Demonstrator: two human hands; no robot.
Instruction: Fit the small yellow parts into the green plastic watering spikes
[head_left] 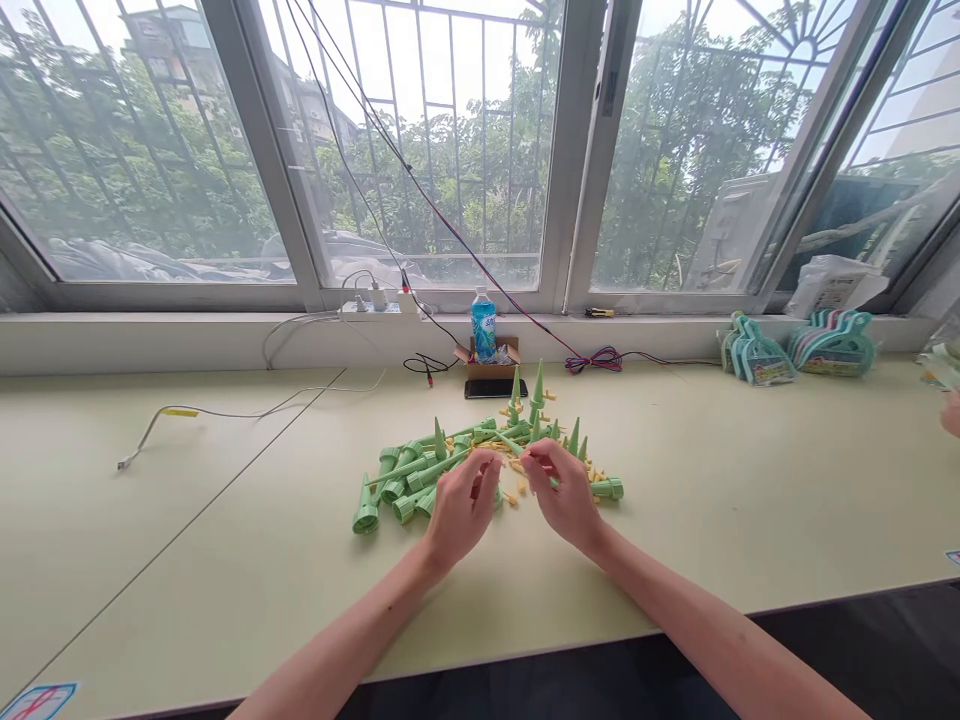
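My left hand (466,502) is closed in a pinch just above the table, at the near side of a pile of green plastic spikes (409,470). Whatever its fingertips hold is too small to make out. Facing it, a short gap away, my right hand (561,492) has its fingers closed around what looks like a green plastic spike (511,443), its thin tip pointing up and left. Small yellow plastic pieces (520,486) lie scattered between and behind the hands. Behind them, a few spikes (537,392) stand upright with yellow pieces near them.
A phone (496,389) lies before a small cardboard box (493,370) and a blue-labelled bottle (484,325). Cables (600,360) run along the windowsill. Bagged teal plastic items (832,345) sit at the right back. Part of another person's hand (951,413) shows at the right edge.
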